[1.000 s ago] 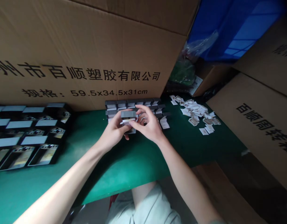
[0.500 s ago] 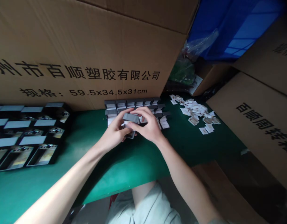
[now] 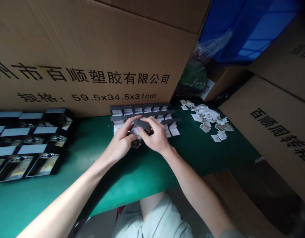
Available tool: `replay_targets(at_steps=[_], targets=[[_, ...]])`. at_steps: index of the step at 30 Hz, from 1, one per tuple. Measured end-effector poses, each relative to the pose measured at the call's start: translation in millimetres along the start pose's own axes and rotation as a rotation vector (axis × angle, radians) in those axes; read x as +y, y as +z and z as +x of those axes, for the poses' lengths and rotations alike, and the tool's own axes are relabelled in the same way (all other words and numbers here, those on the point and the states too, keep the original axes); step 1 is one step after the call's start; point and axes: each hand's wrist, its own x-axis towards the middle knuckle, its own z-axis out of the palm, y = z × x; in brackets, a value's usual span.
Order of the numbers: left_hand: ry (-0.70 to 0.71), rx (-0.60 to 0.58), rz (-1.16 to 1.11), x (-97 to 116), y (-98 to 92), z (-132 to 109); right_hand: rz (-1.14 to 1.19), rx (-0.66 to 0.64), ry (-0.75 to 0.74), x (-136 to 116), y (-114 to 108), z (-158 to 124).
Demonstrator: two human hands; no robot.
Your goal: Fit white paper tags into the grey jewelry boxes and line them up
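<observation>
Both hands meet low in front of the big printed carton (image 3: 93, 49), near its right-hand end, over the green table (image 3: 142, 175). Our left hand (image 3: 120, 143) cups the small grey box (image 3: 137, 142) from below and from the side away from the carton's corner, fingers closed round its base. Our right hand (image 3: 156, 137) has thumb and fingers clamped on the dark lid (image 3: 142, 124), which sits tilted over the base, not flat. A pale patch shows under the lid; we cannot tell whether it is a card. Against the carton's foot, just behind our hands, stand rows of like grey boxes (image 3: 142, 109). Past the carton's right corner lies a scatter of white cards (image 3: 208, 119). Along its left stretch lie open black trays (image 3: 30, 142). We judge the step to be working the lid on the one box in hand. The next move would call for squaring the lid to the base, holding the base steady in the left hand, pressing lightly, and keeping clear of the rows behind.
</observation>
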Motion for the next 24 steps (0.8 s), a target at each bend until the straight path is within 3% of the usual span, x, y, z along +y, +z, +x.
replay_targets(at_steps=[6,12,19,24], targets=[[0.096,-0.032,0.149,-7.4,-1.6,-2.9,-0.109,0.017,-0.112,3.7,-1.9,-0.7],[0.158,0.011,0.301,-3.9,-0.4,-4.8,-0.249,-0.003,-0.210,7.0,-3.7,-1.4],[0.397,0.338,0.485,0.7,6.0,-12.3,-0.286,0.131,-0.208,6.3,0.6,-3.3],[0.517,0.439,0.516,-1.1,7.2,-14.1,-0.238,0.115,-0.154,0.3,6.6,-3.3]])
